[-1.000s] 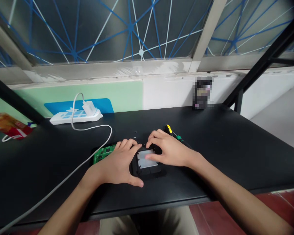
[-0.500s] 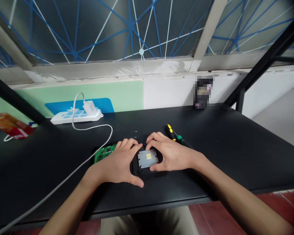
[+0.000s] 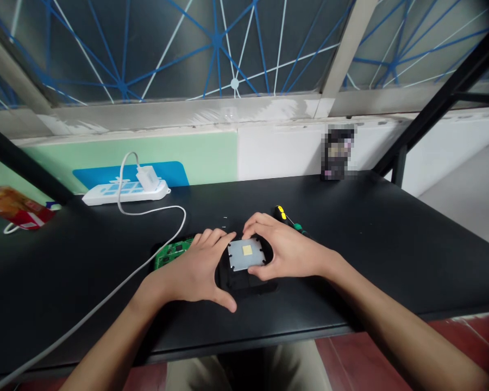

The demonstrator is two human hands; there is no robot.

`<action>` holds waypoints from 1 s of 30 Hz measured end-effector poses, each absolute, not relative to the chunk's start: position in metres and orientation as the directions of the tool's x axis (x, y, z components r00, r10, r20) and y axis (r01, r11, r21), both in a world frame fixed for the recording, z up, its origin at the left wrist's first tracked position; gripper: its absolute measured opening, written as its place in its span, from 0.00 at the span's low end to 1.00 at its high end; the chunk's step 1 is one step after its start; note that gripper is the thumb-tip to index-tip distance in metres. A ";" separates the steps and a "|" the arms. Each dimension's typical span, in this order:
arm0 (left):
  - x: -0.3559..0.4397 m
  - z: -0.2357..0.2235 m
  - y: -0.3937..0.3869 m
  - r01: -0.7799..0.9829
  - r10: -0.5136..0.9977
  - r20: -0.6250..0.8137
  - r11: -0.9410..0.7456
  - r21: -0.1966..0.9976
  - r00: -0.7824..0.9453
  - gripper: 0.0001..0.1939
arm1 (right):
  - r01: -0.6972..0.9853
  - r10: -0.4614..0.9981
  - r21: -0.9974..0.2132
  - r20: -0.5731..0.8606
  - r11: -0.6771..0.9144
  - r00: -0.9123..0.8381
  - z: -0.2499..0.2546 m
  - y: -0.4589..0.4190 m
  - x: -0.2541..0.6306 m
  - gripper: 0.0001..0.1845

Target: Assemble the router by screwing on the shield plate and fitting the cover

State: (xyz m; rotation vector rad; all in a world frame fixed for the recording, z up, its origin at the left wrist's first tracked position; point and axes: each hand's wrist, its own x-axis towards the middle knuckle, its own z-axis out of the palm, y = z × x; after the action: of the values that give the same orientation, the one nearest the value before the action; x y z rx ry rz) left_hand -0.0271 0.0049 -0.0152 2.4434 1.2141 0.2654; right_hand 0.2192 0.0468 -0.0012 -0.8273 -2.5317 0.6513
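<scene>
Power strip (image 3: 132, 195), white: landmark. Charger (image 3: 147, 178), white, plugged into strip's right part. Cable (image 3: 185, 215), white, looping before strip. Bottle (image 3: 16, 209), orange and red, left of strip. Dark pixelated object (image 3: 336, 153), upright, well right of strip. Blue panel (image 3: 173, 172), behind strip.

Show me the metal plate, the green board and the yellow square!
Metal plate (image 3: 240, 262): head view, bare near part.
Green board (image 3: 173, 253): head view, uncovered part.
Yellow square (image 3: 248, 250): head view, its middle.
</scene>
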 end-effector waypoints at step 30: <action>-0.019 -0.016 0.013 0.750 0.773 0.378 -0.614 0.247 0.509 0.25 | 0.445 0.577 -0.370 0.459 0.815 -0.676 -0.021 0.054 0.213 0.26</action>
State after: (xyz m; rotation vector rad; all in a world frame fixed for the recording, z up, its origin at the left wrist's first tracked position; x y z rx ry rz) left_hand -0.0185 0.0132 -0.0162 2.6839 1.3553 0.7123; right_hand 0.2133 0.0536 -0.0210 -0.7512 -2.4248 0.3056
